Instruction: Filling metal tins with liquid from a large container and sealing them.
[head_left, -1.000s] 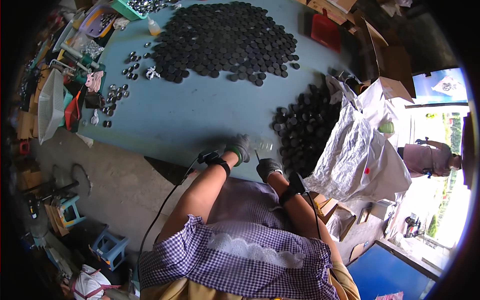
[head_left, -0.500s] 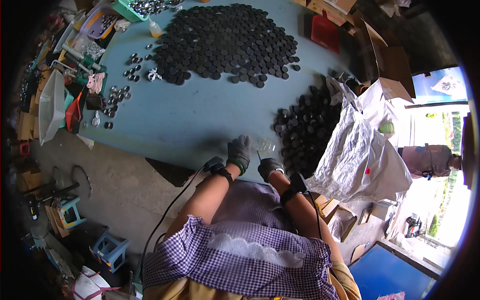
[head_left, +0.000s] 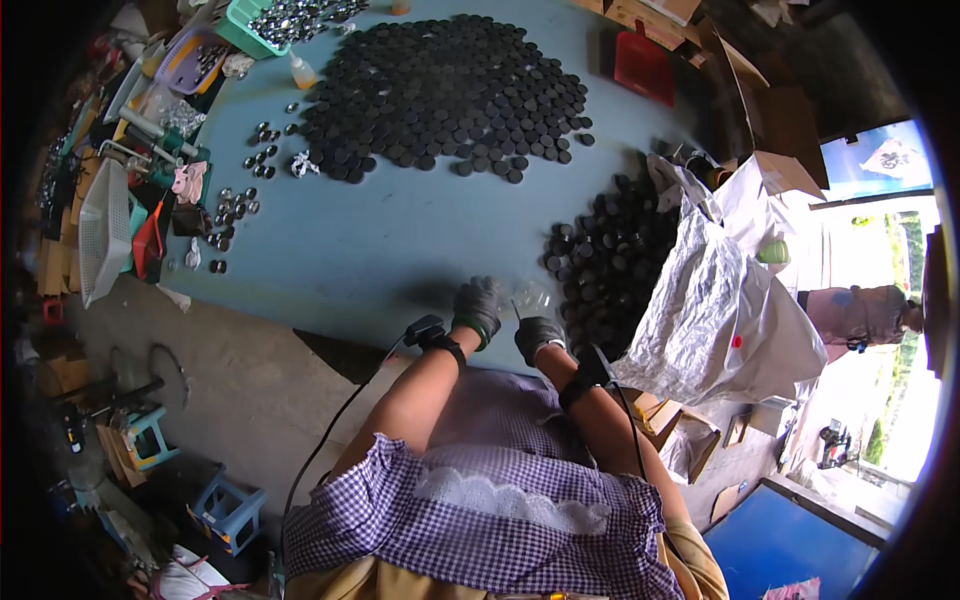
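My left hand (head_left: 478,306), in a dark grey work glove, rests near the front edge of the blue-grey table (head_left: 400,235). Its fingers look curled together, and whatever they may hold is hidden. To the right, my gloved right hand (head_left: 540,338) is closed on a thin rod-like tool (head_left: 516,309) that points up toward the far side. Just beyond that hand is a small clear plastic container (head_left: 534,296). A heap of black round caps (head_left: 605,255) lies close to it on the right.
Many black round caps (head_left: 440,95) cover the far table. Shiny metal caps (head_left: 235,205), a small bottle (head_left: 302,70) and a green basket (head_left: 240,28) are at the left. A red dustpan (head_left: 643,65) lies far right, a silvery sack (head_left: 690,300) nearer. Another person (head_left: 855,315) is at the right.
The whole view has shifted slightly. Both hands stay almost in the same place on the table, with the thin tool still in my right hand.
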